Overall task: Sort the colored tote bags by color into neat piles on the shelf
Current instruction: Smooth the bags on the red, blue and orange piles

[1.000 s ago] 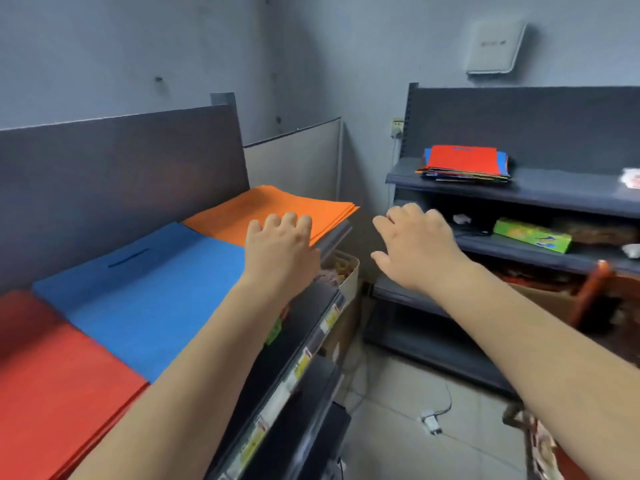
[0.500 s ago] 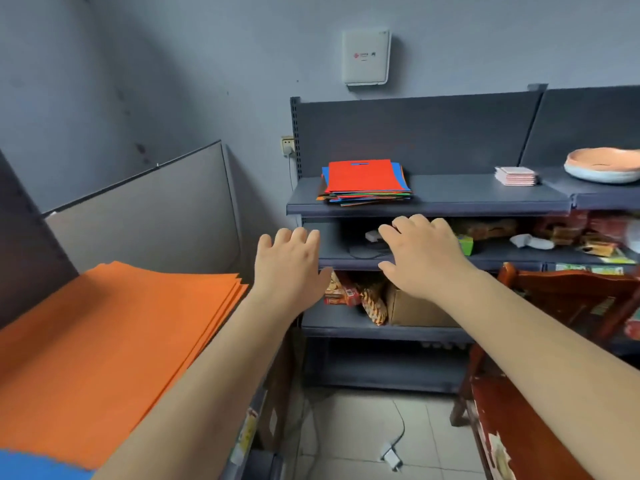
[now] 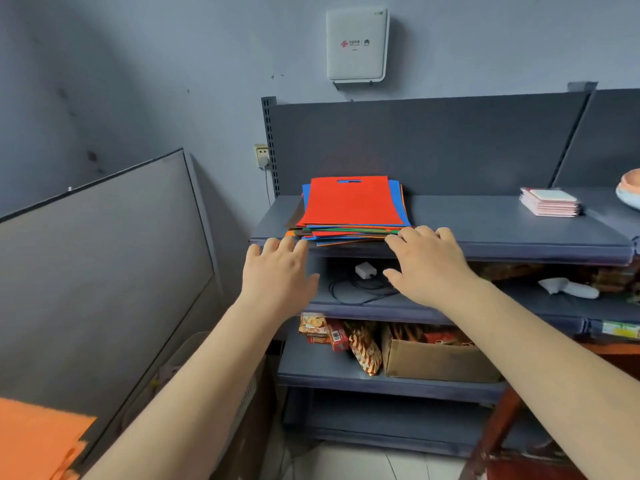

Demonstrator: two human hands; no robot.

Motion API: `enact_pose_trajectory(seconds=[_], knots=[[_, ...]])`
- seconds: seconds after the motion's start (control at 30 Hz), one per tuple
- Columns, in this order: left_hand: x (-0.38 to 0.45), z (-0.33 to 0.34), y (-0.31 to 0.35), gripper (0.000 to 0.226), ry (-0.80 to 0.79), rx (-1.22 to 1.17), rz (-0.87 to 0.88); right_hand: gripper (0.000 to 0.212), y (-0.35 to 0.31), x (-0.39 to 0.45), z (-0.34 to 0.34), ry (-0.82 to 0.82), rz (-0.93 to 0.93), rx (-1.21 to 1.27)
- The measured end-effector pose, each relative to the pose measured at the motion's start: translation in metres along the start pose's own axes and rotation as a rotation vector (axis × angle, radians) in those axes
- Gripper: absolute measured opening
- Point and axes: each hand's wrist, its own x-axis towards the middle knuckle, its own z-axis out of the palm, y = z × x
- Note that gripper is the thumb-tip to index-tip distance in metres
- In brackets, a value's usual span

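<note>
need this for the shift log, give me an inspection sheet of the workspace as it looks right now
surface: grey top shelf, bare between the items.
job's things: mixed stack of tote bags, red bag on top, edges uneven; orange pile at lower left.
clutter: stack of pink cards; cardboard box and snack packs on a lower shelf.
grips: left hand and right hand open, at the stack's front edge, holding nothing.
cables: white adapter with dark cable on the second shelf.
surroundings: white wall box; wall socket.
</note>
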Motion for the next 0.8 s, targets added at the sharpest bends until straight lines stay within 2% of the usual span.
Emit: enact_pose_trajectory(seconds=[0.13, 0.3, 0.47, 0.67, 0.8], knots=[[0.053, 0.037, -0.006, 0.05, -0.036, -0.024, 0.0, 0.05, 0.017, 0.049, 0.03, -0.046, 0.013, 0.038], [0.13, 0.093, -0.022, 0.042, -0.045, -0.1, -0.013, 0.048, 0.038, 0.113, 0.076, -0.071, 0.056, 0.038], [0.194, 0.145, -0.041, 0.046, -0.109, -0.153, -0.009, 0.049, 0.058, 0.177, 0.117, -0.164, 0.172, 0.071], [0.243, 0.183, -0.045, 0.042, -0.188, -0.294, 0.035, 0.053, 0.072, 0.226, 0.157, -0.265, 0.387, 0.272], [0.256, 0.2, -0.046, 0.042, -0.225, -0.454, 0.011, 0.067, 0.079, 0.24, 0.172, -0.286, 0.619, 0.349]])
